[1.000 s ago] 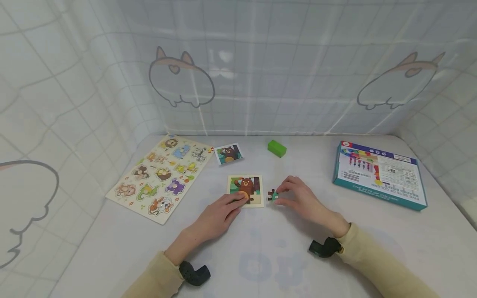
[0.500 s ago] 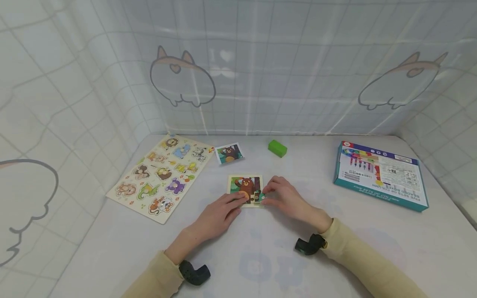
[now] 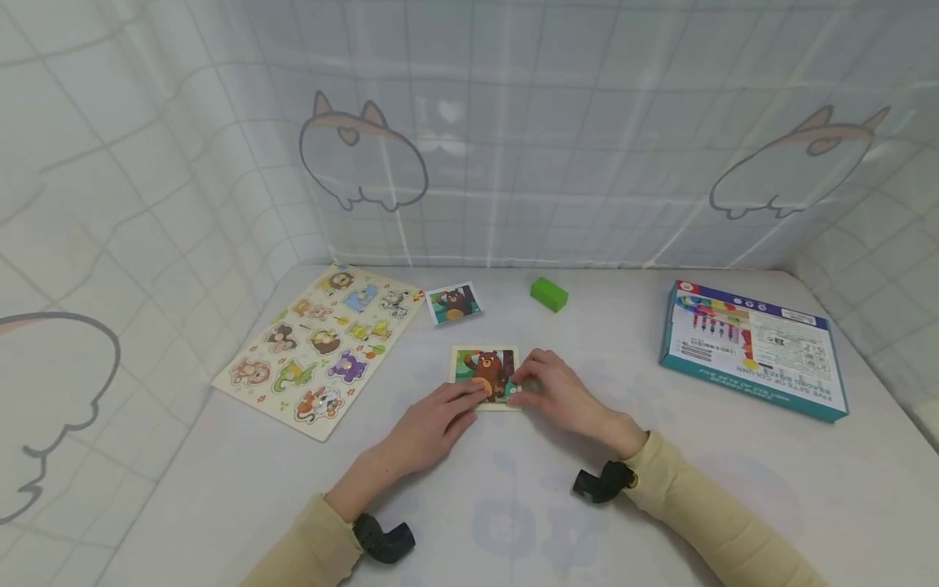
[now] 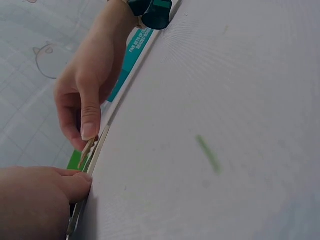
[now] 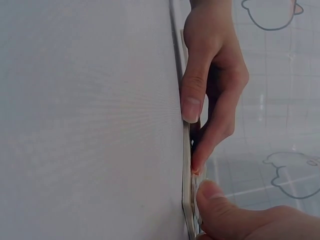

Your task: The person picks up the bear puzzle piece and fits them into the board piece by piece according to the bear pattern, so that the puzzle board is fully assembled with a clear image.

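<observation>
A small wooden jigsaw board with a brown bear picture lies flat on the table in the head view. My left hand rests on its lower left part, fingers fairly straight over the bear's belly and thumb by the near edge. At the lower right corner, my right hand pinches a dark and green puzzle piece between thumb and fingers. The left wrist view shows this piece tilted against the board, under the right thumb. Fingers partly cover the piece's outer side.
An animal peg puzzle lies at the left. Behind the bear board are a bear picture card and a green block. A flat boxed bead set lies at the right. Tiled-pattern sheeting surrounds the table.
My right hand has moved left, bringing the puzzle piece from beside the board onto its lower right corner. My left hand has stayed on the board.
</observation>
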Demonstrator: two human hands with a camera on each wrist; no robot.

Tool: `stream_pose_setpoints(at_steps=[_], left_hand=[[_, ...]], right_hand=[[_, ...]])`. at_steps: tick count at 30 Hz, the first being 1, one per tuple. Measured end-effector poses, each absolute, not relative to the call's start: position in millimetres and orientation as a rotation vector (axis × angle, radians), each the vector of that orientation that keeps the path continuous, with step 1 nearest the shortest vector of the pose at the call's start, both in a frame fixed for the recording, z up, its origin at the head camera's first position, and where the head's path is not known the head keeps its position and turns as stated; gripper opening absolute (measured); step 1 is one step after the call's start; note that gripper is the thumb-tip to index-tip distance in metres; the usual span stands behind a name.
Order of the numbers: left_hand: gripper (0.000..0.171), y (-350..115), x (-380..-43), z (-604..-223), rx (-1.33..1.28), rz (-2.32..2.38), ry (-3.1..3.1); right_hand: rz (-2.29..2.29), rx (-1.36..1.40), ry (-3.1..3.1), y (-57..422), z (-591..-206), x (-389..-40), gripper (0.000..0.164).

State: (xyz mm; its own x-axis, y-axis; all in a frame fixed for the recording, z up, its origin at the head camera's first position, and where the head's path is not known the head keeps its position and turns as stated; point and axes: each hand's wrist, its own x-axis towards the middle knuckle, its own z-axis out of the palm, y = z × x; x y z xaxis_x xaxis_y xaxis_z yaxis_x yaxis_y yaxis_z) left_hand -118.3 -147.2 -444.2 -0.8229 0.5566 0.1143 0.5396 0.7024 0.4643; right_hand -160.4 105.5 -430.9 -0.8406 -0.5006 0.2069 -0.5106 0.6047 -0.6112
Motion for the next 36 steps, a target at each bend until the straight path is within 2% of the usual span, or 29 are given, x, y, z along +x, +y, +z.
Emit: stream_pose_setpoints(at_steps=[23,36], left_hand=[[0.041,-146.1,-117.6,-442.2,0.950,0.738,2.871],[0.044,-144.1,-117.1,-440.0,0.957,0.548,2.821]], right_hand=[[1.068,0.911,-2.788,105.5,-434.7,-159.4,0.020],[1.085,0.885,-2.781,104.1,-437.3,-159.0,0.017]])
